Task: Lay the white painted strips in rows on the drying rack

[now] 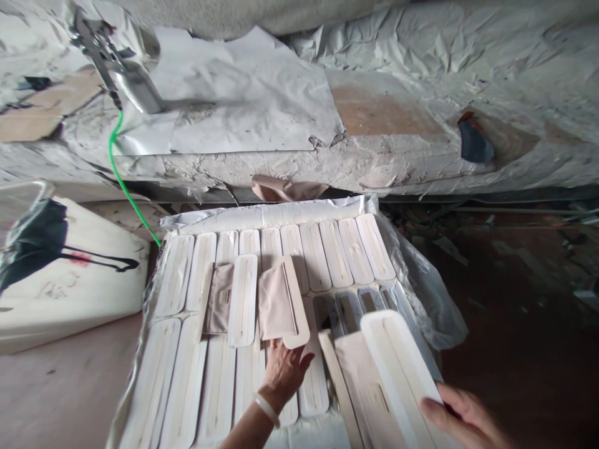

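Head view: round-ended pale panel (397,368) looked smooth, beige cloth (275,305) softly creased. Right hand (461,411) gripped panel edge; left hand (284,369) reached cloth, fingers part-hidden, hold unclear.

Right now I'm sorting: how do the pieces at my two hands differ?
The right piece, gripped in the right hand, shows a small tab on its panel; the left piece, at the left hand, shows none. The right piece's strip is white-edged; the left piece's is beige with a dark line. Both have a round-ended strip and pinkish panel.
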Demonstrator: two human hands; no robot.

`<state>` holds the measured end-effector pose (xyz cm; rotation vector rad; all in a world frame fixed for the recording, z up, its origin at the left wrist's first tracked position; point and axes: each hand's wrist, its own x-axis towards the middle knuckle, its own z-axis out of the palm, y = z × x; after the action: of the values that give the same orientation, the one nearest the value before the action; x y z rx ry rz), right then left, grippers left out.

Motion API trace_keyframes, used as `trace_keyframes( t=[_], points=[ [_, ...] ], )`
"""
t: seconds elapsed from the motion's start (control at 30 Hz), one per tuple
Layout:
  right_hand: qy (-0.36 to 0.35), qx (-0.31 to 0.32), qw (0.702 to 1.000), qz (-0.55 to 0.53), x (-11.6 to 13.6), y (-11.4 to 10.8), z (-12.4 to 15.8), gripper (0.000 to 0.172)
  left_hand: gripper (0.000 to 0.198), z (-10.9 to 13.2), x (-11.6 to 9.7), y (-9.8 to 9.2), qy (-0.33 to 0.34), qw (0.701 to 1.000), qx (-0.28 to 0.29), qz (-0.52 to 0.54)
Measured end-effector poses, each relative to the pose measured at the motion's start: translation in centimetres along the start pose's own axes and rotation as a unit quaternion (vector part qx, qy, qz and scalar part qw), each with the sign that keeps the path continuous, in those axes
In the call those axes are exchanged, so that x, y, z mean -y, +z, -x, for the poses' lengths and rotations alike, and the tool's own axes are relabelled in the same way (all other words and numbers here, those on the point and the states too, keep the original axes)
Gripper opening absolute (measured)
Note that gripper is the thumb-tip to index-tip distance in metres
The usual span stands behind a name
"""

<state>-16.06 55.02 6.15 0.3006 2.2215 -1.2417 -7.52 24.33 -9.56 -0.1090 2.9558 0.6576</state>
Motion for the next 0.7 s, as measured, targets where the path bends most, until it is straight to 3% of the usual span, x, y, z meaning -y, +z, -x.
trace_keyframes(
  t=[0.07, 0.2, 0.3, 0.47, 0.7],
  points=[
    [0.0, 0.014, 0.999, -0.052, 0.5, 2.7, -0.8, 0.035, 0.039, 0.0, 0.0, 0.2, -0.003, 1.0, -0.001, 0.006],
    [-0.005, -0.08, 0.99, -0.113, -1.1, 8.8, -2.4, 0.049, 0.032, -0.4, -0.2, 0.2, -0.024, 0.999, -0.023, 0.0],
    [0.012, -0.129, 0.982, -0.139, -1.7, 11.4, -2.8, 0.057, 0.025, -0.9, -0.3, 0.1, -0.031, 0.998, -0.046, 0.009],
    [0.057, -0.146, 0.965, -0.212, -1.0, 11.7, -2.1, 0.059, 0.023, -0.9, 0.0, 0.5, -0.035, 0.998, -0.054, 0.012],
    [-0.05, -0.137, 0.989, -0.03, -2.0, 12.5, -3.0, 0.051, 0.027, -1.2, 0.0, 0.4, -0.025, 0.997, -0.068, 0.009]
  ],
)
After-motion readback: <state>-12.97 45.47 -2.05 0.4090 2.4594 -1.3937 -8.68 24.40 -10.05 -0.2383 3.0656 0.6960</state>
